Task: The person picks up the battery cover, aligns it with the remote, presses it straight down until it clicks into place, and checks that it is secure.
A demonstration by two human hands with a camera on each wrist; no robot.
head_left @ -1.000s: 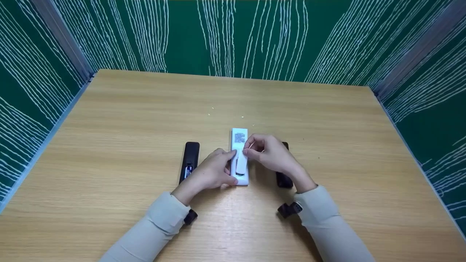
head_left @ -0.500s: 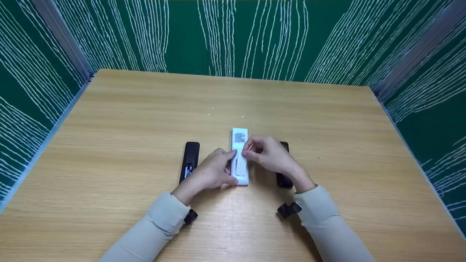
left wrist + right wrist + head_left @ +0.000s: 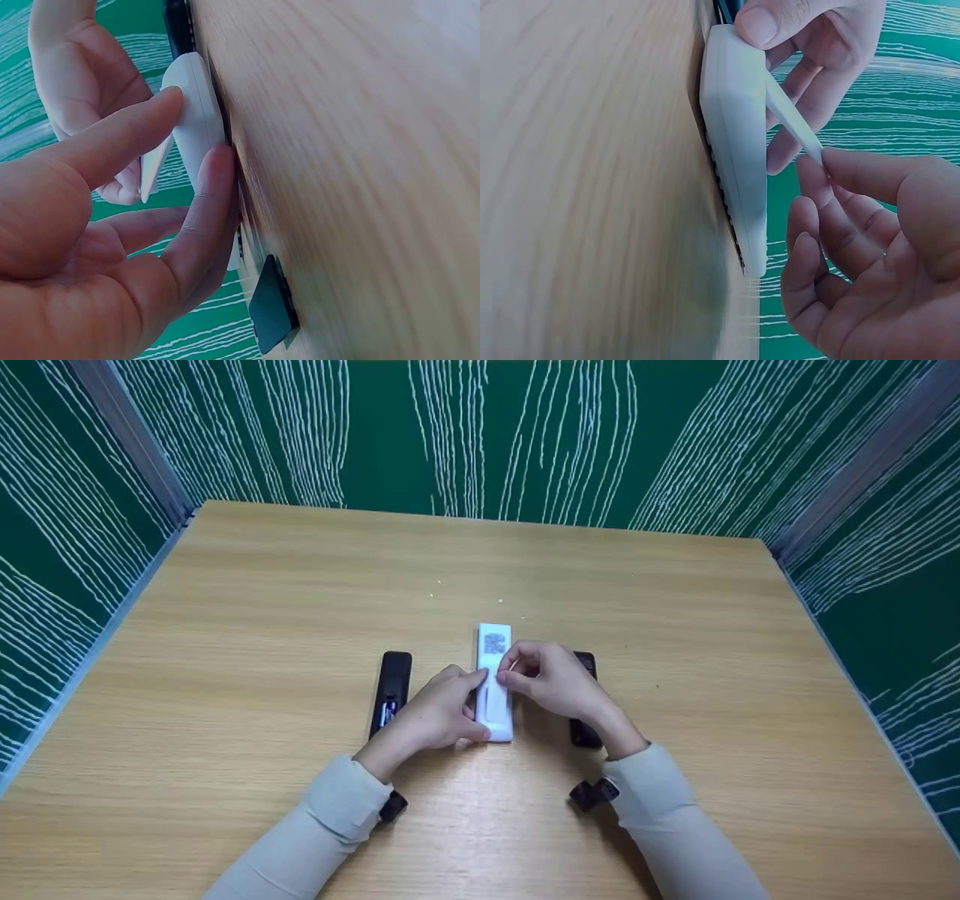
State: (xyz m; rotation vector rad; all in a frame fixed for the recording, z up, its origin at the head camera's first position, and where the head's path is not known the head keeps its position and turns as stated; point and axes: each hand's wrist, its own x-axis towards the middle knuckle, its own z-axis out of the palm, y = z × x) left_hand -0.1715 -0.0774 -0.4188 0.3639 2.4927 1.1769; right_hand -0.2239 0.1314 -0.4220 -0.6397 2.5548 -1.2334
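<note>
A white remote control (image 3: 494, 631) lies back side up on the table, its printed label at the far end. My left hand (image 3: 435, 711) grips it along the left side, with thumb and fingers on its edges. Between thumb and fingertips, my right hand (image 3: 556, 679) pinches the far end of the white battery cover (image 3: 793, 122). In the right wrist view the cover slants up from the remote's back, its near end at the remote and its pinched end raised. The left wrist view also shows the cover (image 3: 155, 166) tilted away from the remote's body.
On the left lies a black remote (image 3: 394, 679) with its battery bay uncovered and a battery (image 3: 388, 712) showing. Another black remote (image 3: 586, 733) is partly hidden behind my right wrist. Several small pale crumbs (image 3: 500, 601) dot the table beyond the white remote.
The cover's near end has come against the remote, and the dark gap there no longer shows. My right hand has shifted slightly left and toward me; the left hand has stayed in place.
</note>
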